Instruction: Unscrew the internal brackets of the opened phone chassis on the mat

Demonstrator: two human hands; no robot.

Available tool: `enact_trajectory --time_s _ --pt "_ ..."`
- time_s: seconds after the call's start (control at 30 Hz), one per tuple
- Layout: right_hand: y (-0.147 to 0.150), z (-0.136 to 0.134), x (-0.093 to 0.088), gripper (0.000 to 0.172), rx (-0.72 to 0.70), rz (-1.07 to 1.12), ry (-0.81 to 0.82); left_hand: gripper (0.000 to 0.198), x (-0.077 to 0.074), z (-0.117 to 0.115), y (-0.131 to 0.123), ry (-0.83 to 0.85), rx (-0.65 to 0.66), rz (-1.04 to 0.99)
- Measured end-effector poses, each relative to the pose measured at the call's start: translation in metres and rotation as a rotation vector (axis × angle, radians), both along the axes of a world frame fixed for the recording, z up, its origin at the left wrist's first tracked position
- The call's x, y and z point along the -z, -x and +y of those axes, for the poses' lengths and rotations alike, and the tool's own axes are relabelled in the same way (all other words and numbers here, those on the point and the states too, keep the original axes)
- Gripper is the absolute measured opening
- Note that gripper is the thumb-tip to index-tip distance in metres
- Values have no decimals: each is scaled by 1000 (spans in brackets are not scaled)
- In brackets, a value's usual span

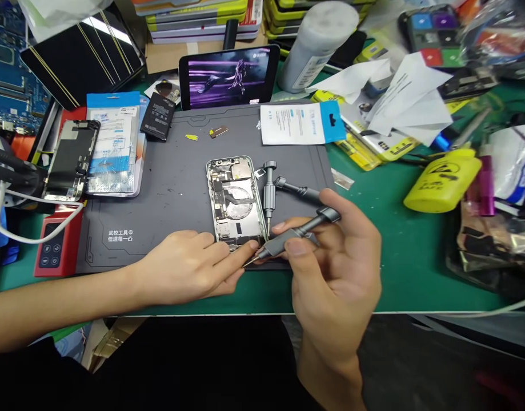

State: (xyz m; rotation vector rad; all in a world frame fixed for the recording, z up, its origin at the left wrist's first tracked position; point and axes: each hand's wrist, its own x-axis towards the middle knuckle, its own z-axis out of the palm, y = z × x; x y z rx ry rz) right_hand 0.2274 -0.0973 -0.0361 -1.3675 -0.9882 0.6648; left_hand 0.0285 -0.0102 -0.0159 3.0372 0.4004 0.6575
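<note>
Across the green bench I see a grey mat, and there's the opened phone, towards its front edge! My right hand holds a screwdriver, tip near the phone's lower end; my left hand reaches there, whether gripping I can't tell.

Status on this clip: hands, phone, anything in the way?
Left hand at lower end of opened phone, partly covering it. Right hand gripping gray screwdriver, tip near that end. Phone lying on mat. Two more screwdrivers beside its right edge.
</note>
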Motion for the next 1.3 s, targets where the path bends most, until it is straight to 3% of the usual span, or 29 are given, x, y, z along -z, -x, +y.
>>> enact_trajectory --time_s 1.3 --pt "0 -2 0 53 17 69 6 33 -2 0 -1 -13 16 41"
